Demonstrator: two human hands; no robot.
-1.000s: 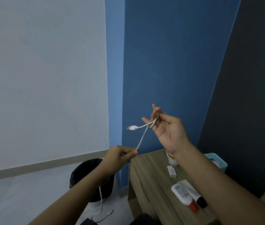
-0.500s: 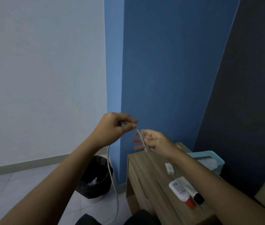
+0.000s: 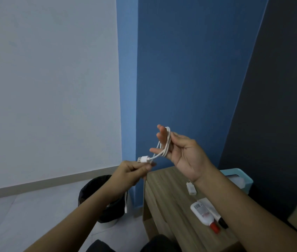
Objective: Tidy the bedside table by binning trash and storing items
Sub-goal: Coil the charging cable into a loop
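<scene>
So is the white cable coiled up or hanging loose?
Partly coiled: cable loops wrap the right hand's fingers; its loose end hangs below the left hand.

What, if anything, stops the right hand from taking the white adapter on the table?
Probably not at once: the right hand holds the white cable looped over its fingers. The adapter lies uncovered on the table below its wrist, so the path looks open.

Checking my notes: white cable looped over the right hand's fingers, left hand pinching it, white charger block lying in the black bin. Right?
One slip: in the head view the charger block lies on the bedside table, not in the black bin. The white cable, right hand and left hand are as you say.
</scene>
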